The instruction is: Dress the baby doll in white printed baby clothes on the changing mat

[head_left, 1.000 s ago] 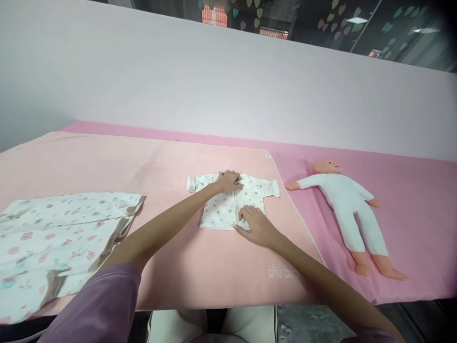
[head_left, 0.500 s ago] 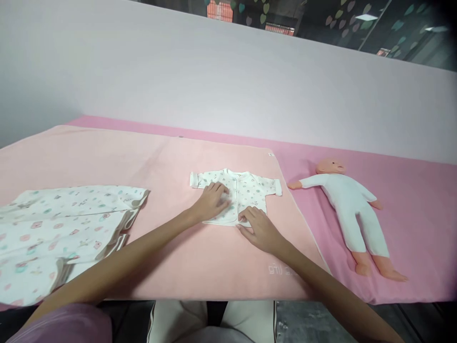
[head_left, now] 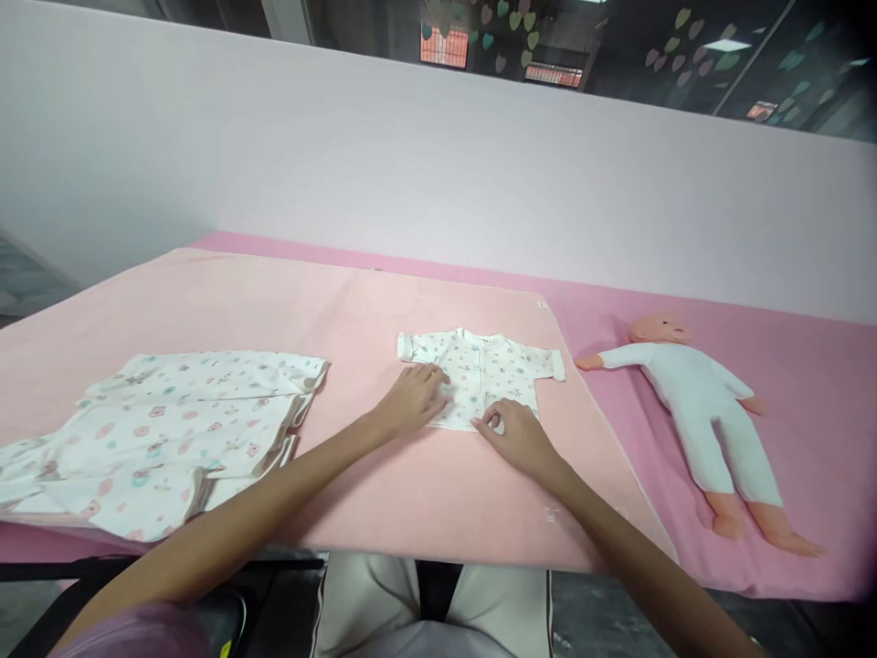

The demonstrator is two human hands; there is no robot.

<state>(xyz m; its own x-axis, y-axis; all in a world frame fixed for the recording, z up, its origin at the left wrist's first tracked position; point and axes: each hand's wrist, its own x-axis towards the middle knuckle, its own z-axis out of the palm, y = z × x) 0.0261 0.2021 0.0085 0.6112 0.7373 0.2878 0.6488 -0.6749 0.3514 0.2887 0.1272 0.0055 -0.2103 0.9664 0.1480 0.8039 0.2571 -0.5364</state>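
A small white baby shirt (head_left: 508, 366) with a fine print lies spread out, front up, its sleeves stretched to both sides. My left hand (head_left: 413, 400) is bent over the shirt's left side, fingers curled together with cloth at their tips; some fingertips are blurred. At the bottom hem, near the front opening, my right hand (head_left: 519, 437) pinches the cloth between thumb and fingers. Parts of the lower edge are hidden by both hands.
A peach mat (head_left: 329, 311) covers much of the pink table cover (head_left: 808, 402). On the right lies a baby doll (head_left: 692, 402) in a white suit. Printed folded cloth (head_left: 206, 411) rests on the left, close to my left forearm. A white partition (head_left: 438, 174) rises behind.
The view has swung slightly left, so everything appears farther right. My left hand has slid down toward the shirt's lower left edge, its fingers drawn closer together. The right-hand fingers have closed into a pinch.
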